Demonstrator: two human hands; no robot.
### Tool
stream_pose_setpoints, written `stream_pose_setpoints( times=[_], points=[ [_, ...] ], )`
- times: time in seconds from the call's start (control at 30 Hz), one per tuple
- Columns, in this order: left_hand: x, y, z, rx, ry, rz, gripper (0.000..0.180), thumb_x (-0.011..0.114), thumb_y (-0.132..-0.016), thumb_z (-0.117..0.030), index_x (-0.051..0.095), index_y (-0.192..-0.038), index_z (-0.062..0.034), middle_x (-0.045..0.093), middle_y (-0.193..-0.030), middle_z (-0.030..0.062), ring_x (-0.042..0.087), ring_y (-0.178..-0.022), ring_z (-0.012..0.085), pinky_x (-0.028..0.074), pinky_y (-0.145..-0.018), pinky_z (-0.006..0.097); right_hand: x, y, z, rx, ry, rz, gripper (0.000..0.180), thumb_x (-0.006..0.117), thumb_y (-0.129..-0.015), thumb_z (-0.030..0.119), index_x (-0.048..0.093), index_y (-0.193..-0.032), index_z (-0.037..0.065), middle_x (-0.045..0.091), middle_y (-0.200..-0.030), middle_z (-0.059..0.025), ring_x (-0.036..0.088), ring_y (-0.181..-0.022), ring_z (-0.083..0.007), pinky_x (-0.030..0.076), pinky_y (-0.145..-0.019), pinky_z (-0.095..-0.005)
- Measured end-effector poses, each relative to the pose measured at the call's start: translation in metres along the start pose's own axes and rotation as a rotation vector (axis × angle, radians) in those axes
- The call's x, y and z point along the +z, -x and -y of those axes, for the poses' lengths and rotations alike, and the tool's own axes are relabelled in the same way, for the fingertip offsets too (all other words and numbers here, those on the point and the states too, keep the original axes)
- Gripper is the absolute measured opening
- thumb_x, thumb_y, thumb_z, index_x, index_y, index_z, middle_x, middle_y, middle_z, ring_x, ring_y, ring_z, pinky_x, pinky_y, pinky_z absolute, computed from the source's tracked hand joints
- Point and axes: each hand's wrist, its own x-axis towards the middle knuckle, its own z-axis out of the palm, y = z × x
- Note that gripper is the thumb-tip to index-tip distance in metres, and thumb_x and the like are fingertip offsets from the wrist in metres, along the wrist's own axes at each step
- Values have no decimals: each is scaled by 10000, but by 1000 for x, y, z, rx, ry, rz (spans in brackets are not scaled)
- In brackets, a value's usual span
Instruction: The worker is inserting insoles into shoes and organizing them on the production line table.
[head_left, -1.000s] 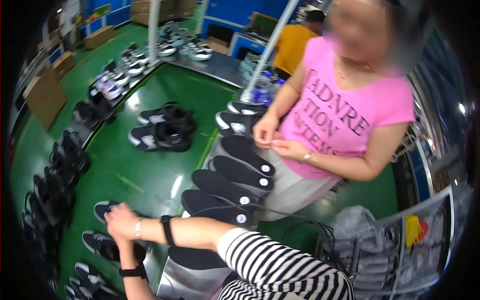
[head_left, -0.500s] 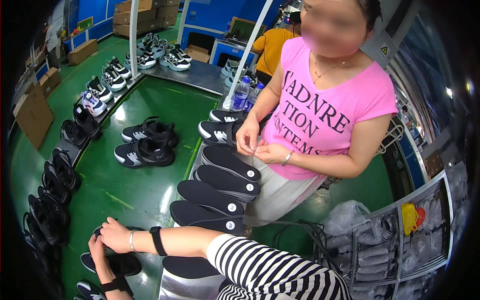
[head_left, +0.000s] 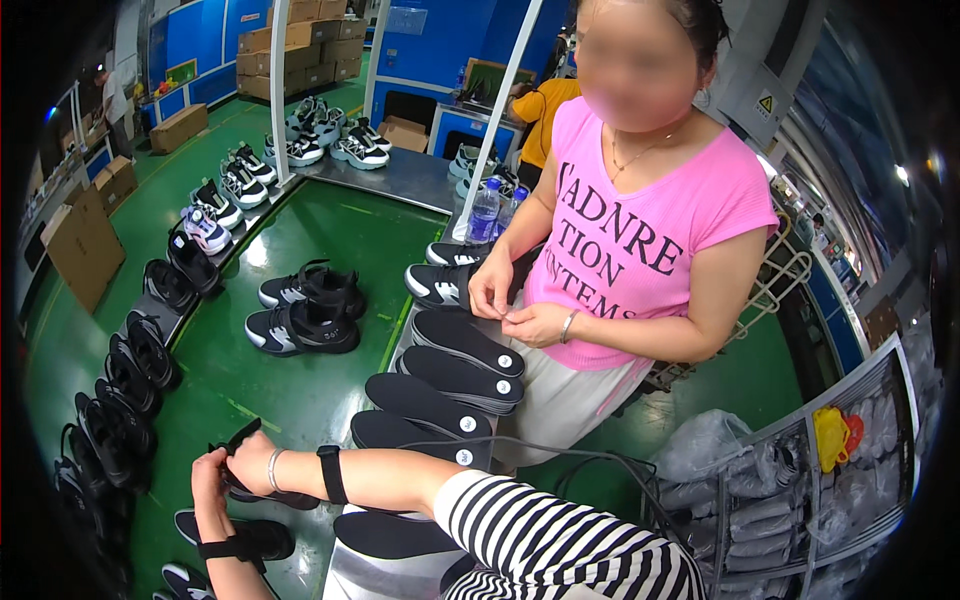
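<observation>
My right hand [head_left: 248, 460], on a striped-sleeved arm with a bracelet and a black wrist strap, reaches across to the lower left and grips a black shoe [head_left: 268, 494] with loose straps. My left hand [head_left: 207, 482], with a black band on its wrist, holds the same shoe from the left side. Another black shoe [head_left: 240, 538] lies just below them on the green table [head_left: 300, 400]. Part of the held shoe is hidden by my hands.
A person in a pink shirt stands opposite, their hands [head_left: 515, 305] together over several black insoles [head_left: 462, 345]. Two black-and-white sneakers [head_left: 300, 330] sit mid-table. Black shoes [head_left: 125, 375] line the left edge. A water bottle [head_left: 483, 212], cardboard boxes [head_left: 85, 245] and a wire rack [head_left: 800, 480] surround.
My two hands have closed together on the black shoe and lifted it slightly. The view has shifted, so the table and the person opposite sit lower in the picture.
</observation>
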Motion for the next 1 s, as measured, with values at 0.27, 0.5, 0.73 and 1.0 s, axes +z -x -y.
stream_pose_setpoints(
  times=[0.27,0.5,0.73,1.0],
  points=[
    [-2,21,14,113,-69,6,209,576,-706,-188,476,-556,-81,433,-486,-23,361,-371,73,251,-338,221,21,18,4,-4,-199,-137,132,503,-713,114,554,-819,55,559,-800,-130,545,-753,-288,447,-640,-382],
    [-17,62,25,356,-108,182,178,516,-751,-76,598,-877,20,534,-664,-33,440,-589,40,357,-542,189,45,29,0,129,-664,-450,337,521,-732,93,493,-1061,30,493,-1008,-161,457,-971,-326,383,-825,-379],
    [-11,96,37,602,-561,-9,325,498,-714,-11,529,-1038,-14,529,-963,151,473,-940,260,369,-831,322,63,28,-17,79,-705,-158,299,650,-643,178,563,-867,0,598,-771,-159,572,-699,-298,461,-663,-350],
    [3,89,29,608,-936,-223,366,582,-582,-26,535,-944,-46,551,-871,150,495,-877,323,424,-767,391,-11,23,22,-170,-3,-284,150,531,-664,165,603,-756,72,604,-761,-130,608,-713,-271,493,-605,-357]
  ],
)
